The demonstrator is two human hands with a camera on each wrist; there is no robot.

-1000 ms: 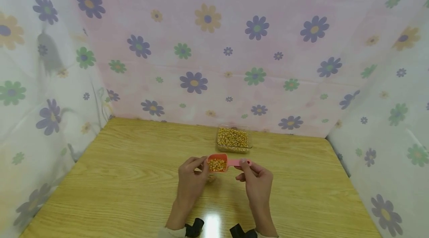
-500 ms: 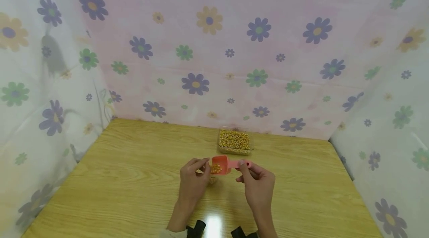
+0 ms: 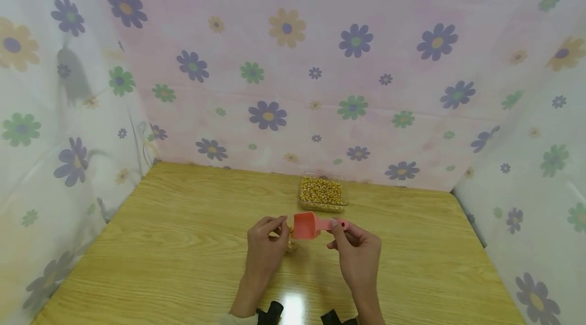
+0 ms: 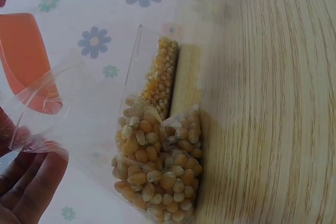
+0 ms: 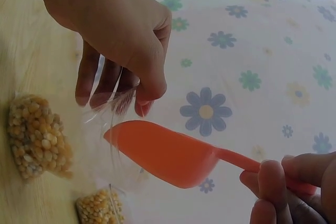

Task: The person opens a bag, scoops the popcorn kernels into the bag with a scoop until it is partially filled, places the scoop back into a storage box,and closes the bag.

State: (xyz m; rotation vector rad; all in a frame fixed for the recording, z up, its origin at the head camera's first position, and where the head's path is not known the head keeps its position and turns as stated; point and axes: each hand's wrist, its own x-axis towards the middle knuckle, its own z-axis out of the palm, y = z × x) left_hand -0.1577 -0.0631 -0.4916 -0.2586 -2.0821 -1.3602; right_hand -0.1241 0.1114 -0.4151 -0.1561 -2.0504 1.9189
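My left hand (image 3: 266, 244) pinches the top edge of a clear plastic bag (image 4: 44, 111). Corn kernels (image 4: 157, 179) fill the bag's bottom, which stands on the table. An orange-pink scoop (image 3: 304, 226) is held by its handle between the thumb and fingers of my right hand (image 3: 359, 259). In the right wrist view the scoop's tip reaches in at the bag's mouth, tilted down toward it. Its bowl looks bare in the head view. The left hand hides most of the bag there.
Behind the hands, near the floral back curtain (image 3: 265, 60), a clear rectangular container (image 3: 322, 207) of corn kernels stands on the wooden table (image 3: 183, 223). Floral curtains also rise at both sides.
The scoop has tipped to the left and its heap of kernels has slid out into the bag. The right hand has shifted slightly right; the left hand keeps its pinch on the bag.
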